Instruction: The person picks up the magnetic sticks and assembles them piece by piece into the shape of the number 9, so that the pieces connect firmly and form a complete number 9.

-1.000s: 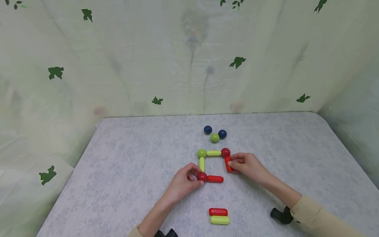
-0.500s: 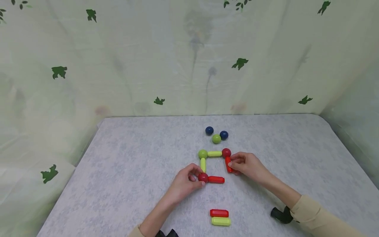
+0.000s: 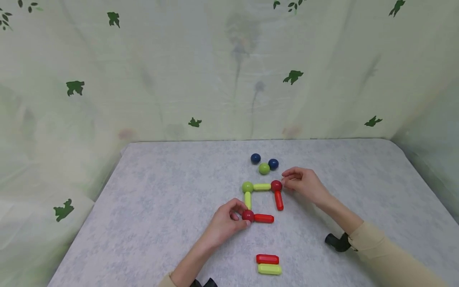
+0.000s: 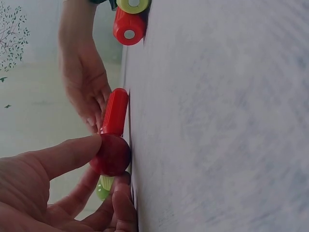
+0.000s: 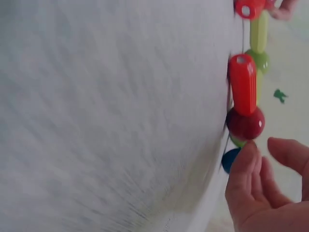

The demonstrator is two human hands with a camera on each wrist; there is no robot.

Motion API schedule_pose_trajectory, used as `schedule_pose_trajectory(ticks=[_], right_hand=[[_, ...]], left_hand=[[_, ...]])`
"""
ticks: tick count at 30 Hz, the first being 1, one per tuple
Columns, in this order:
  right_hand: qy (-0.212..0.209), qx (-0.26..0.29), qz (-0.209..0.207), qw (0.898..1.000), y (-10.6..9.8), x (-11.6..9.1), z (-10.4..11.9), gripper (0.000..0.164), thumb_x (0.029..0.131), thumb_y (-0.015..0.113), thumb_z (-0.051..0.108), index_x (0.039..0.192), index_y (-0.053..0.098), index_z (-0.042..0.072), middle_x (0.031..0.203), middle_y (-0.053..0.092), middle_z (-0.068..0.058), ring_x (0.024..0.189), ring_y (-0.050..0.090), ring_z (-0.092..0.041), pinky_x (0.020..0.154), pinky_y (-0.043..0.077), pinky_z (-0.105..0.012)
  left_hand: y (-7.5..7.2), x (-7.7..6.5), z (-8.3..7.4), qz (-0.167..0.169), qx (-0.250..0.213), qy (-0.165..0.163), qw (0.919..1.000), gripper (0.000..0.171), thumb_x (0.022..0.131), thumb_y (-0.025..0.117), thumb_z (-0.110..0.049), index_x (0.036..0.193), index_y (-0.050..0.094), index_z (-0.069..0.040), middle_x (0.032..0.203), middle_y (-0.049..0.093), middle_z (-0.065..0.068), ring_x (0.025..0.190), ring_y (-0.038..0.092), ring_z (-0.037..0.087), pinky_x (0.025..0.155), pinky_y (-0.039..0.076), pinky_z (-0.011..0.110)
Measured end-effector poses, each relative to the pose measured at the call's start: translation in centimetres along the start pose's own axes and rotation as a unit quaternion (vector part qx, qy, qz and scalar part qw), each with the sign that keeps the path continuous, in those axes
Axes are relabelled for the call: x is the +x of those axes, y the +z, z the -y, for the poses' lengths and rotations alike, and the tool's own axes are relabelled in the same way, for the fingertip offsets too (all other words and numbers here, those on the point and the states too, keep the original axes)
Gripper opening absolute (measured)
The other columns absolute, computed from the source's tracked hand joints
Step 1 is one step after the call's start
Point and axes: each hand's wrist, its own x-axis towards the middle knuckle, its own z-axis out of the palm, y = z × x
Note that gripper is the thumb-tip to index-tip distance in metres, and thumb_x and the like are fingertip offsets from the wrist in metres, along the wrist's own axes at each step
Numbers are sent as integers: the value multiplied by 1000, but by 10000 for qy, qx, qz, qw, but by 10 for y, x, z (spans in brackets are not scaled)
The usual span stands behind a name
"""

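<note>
On the table, magnetic rods and balls form a three-cornered outline lying flat. My left hand [image 3: 226,223] pinches the near-left red ball [image 3: 248,215] between thumb and fingers, as the left wrist view also shows. From that ball a red rod [image 3: 264,218] points right and a yellow-green rod [image 3: 248,201] runs back to a green ball [image 3: 247,187]. Another yellow-green rod [image 3: 262,186] links this to the far-right red ball [image 3: 276,185], whose red rod [image 3: 279,201] points toward me. Right beside that ball is my right hand [image 3: 305,185], holding nothing, thumb and fingers apart in the right wrist view.
Behind the outline sit two dark blue balls [image 3: 255,158] and a loose green ball [image 3: 264,168]. Nearer to me, a loose red rod [image 3: 267,259] and a yellow-green rod [image 3: 269,269] lie side by side. A pale curtain [image 3: 161,79] hangs beyond the table's far edge.
My right hand has let go of the right-hand red rod and moved back, away from me, to beside the far red ball. The left hand keeps its pinch on the near ball.
</note>
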Motion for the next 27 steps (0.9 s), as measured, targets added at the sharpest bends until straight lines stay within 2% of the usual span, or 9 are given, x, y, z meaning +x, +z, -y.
schedule_pose_trajectory(ticks=[4,9,12,15,21,27], right_hand=[[-381,39,-70,9992,-6,15,-1,31,94,65,10,123,60,-1,114,66,-15,98,63,-28,82,54,-36],[-795,-607,-217,9947,-8,32,1,37,92,66,7,128,59,5,130,57,-15,115,54,-34,92,48,-49],[-1067,-868,-93,9905,-7,42,3,41,91,65,3,132,57,6,138,51,-14,123,48,-38,97,43,-54],[-1250,-878,166,9881,-5,53,6,44,91,63,-1,133,56,5,143,48,-15,126,45,-40,100,40,-56],[-1191,-982,576,9863,-1,66,5,43,90,59,-5,132,59,4,142,48,-18,121,49,-40,98,43,-54],[-893,-1372,646,9844,0,71,4,42,91,59,-1,133,58,6,132,55,-18,108,55,-35,89,49,-47]], left_hand=[[1,1,-1,47,-22,80,10000,31,79,78,-5,106,64,-10,96,60,3,81,51,19,67,43,30],[1,2,-1,73,16,7,10000,30,80,78,-6,106,64,-12,97,60,2,82,52,20,67,44,29],[1,2,-2,38,89,-81,9999,29,81,78,-7,106,64,-13,97,60,1,81,52,20,66,44,29],[-1,0,-2,-8,117,-93,9999,30,80,78,-7,106,64,-12,96,60,1,80,52,20,65,44,29],[-2,-3,-3,-2,25,-3,10000,31,79,78,-6,106,64,-10,97,61,3,80,52,19,66,43,28],[-2,-3,-4,35,0,-6,10000,30,80,78,-7,106,63,-11,97,61,2,80,52,19,66,44,29]])
